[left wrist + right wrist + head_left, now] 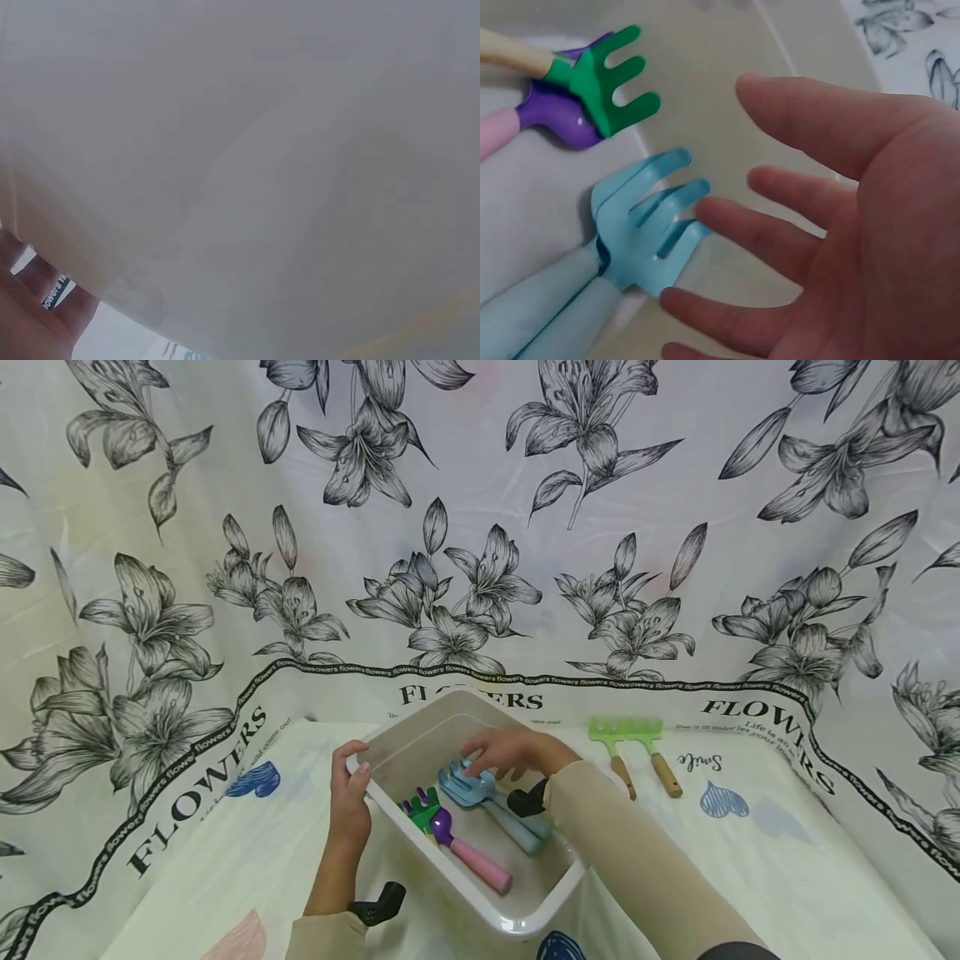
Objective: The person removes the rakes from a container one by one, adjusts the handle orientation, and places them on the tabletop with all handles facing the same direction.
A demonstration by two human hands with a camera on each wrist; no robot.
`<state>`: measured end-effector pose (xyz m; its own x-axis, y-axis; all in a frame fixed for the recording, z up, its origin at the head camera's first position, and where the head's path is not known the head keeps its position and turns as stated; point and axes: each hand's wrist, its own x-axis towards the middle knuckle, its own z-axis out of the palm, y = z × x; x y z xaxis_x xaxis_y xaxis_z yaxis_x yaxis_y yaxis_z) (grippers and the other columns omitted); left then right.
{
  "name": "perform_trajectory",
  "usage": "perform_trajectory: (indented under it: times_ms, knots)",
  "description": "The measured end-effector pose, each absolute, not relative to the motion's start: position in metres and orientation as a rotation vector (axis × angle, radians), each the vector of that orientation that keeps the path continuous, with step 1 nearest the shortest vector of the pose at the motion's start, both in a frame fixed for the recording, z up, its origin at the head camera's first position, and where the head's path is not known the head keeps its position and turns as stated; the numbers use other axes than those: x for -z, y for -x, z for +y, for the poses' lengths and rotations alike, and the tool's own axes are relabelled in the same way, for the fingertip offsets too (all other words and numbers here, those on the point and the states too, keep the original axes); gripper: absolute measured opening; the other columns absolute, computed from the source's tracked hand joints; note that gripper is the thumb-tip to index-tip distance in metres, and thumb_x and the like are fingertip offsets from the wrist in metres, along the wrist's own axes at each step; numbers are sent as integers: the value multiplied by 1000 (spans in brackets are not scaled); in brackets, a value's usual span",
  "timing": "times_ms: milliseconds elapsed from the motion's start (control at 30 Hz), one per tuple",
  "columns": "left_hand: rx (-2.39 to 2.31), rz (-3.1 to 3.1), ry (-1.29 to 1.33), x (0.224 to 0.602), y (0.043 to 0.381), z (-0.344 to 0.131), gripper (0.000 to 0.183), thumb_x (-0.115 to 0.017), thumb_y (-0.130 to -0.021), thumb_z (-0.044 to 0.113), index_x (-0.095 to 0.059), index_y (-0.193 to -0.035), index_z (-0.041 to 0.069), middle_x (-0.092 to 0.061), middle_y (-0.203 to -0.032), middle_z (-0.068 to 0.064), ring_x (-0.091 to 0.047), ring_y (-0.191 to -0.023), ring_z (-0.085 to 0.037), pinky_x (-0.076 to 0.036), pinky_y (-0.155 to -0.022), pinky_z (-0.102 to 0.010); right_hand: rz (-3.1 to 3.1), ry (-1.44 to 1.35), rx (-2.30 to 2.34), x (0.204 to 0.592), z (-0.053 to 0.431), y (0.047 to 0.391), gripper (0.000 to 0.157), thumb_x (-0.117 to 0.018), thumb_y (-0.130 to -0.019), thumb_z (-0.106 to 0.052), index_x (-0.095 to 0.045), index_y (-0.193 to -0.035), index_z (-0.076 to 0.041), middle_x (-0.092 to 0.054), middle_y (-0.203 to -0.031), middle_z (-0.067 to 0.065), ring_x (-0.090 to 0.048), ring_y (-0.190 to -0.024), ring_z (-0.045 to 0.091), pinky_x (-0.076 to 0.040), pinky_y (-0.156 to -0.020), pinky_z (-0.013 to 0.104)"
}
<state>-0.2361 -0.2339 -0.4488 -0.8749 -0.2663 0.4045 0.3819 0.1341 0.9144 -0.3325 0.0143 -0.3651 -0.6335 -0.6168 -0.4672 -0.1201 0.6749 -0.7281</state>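
A white plastic bin point(517, 925) is tilted over the cloth. My left hand point(350, 802) grips its left rim, thumb over the edge; in the left wrist view the bin's outer wall point(262, 150) hides most else. Inside lie two light blue hand rakes point(641, 232), one on the other. Beside them are a green hand rake point(604, 86) with a wooden handle and a purple tool point(562, 120) with a pink handle. My right hand point(517, 752) hovers inside the bin, fingers spread, some fingertips at the blue rake tines; whether they touch, I cannot tell.
Two light green hand rakes point(626, 731) with wooden handles lie side by side on the cloth, right of the bin. White flower-printed cloth point(750, 843) covers the table and rises behind as a backdrop.
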Motion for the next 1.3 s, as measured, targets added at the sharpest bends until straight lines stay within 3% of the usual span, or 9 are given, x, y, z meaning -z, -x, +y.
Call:
perform_trajectory:
  times_ms: [267,433,667,933,1200,1300]
  knots:
    - [1799,-1932,130,448,234,-234,38,-37,-98,27,-34,-132,11,-37,-137,2,-38,-122,-23,-34,-104,-58,2108,454,675,371,15,331,52,-67,-89,-34,-54,-136,-15,-60,-121,3,-54,-114,45,-41,-96,59]
    - [1793,-1923,145,447,234,-235,39,-38,-98,27,-33,-132,9,-37,-137,-3,-37,-122,-24,-31,-105,-59,2086,462,562,376,12,330,44,-66,-89,-36,-58,-129,-18,-60,-120,2,-54,-112,45,-42,-96,58]
    - [1766,-1948,140,449,235,-234,38,-38,-99,29,-35,-132,12,-37,-137,1,-37,-124,-23,-32,-105,-58,2110,537,378,380,9,324,37,-63,-90,-38,-67,-113,-9,-66,-111,0,-58,-107,40,-45,-94,51]
    - [1766,-1940,134,449,234,-235,38,-39,-98,29,-35,-132,13,-38,-136,3,-38,-123,-23,-33,-104,-58,2095,532,431,383,8,324,38,-64,-90,-34,-66,-106,1,-64,-105,12,-56,-82,26,-47,-82,42]
    - [1773,-1945,134,449,234,-235,38,-38,-98,27,-34,-132,12,-37,-138,-1,-37,-124,-24,-32,-105,-59,2031,484,464,387,5,324,27,-66,-89,-30,-67,-103,-8,-68,-103,8,-60,-90,34,-49,-84,45]
    - [1778,-1948,127,449,234,-235,38,-38,-98,28,-35,-132,12,-37,-137,0,-37,-124,-24,-32,-105,-58,2014,487,461,388,4,324,24,-66,-89,-26,-67,-104,-7,-68,-100,8,-59,-83,31,-49,-78,42]
